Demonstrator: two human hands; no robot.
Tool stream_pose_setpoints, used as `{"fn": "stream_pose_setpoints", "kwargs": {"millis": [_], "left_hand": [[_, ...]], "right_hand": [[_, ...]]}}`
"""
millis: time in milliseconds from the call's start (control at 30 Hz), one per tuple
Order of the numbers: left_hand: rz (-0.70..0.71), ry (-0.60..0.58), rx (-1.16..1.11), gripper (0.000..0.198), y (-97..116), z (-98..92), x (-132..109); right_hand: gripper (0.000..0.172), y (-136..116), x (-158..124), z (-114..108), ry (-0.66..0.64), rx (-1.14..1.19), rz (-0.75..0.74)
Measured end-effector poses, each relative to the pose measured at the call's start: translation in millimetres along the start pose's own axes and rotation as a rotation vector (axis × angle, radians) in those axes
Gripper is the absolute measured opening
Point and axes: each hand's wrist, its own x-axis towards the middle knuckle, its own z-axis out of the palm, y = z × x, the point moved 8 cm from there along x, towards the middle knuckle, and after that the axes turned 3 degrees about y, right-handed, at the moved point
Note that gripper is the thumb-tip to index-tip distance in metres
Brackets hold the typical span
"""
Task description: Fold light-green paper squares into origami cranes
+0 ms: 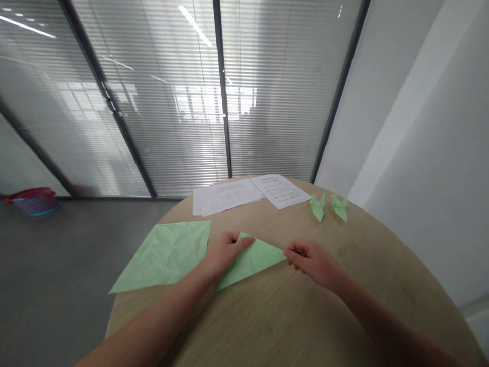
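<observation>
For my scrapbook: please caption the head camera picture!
Left hand and right hand hold a green triangle; a creased sheet and folded figures share the table.

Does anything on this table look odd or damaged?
The large green sheet, left of the folded green paper: it's creased all over, and its near-left corner seems to overhang the table.

The folded paper is pale green, the table wood-grained.

Triangle — matt paper; tabletop — smooth, wood-grained.
</observation>
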Motion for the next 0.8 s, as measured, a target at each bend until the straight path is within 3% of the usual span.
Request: {"fn": "stream_pose_setpoints", "kwargs": {"millis": [100,300,500,667,800], "left_hand": [[-0.032,-0.027,-0.088,0.047,0.8,2.8,-1.2],[-0.092,0.027,-0.286,0.046,2.3,-3.2,1.4],[-0.069,0.038,-0.245,0.045,-2.9,-1.6,3.1],[-0.088,-0.004,-0.216,0.041,-14.0,7.5,3.2],[-0.109,-0.018,-0.208,0.039,-16.3,10.2,1.8]], "right_hand": [[0.033,3.7,1.2,-1.8,0.004,0.032,0.014],[0.041,16.1,5.2,-10.3,0.092,0.166,0.107],[0.050,14.7,4.0,-11.5,0.184,0.273,0.110],[0.052,16.6,2.3,3.9,0.045,0.154,0.127],[0.050,20.9,2.7,5.6,0.021,0.128,0.145]]}}
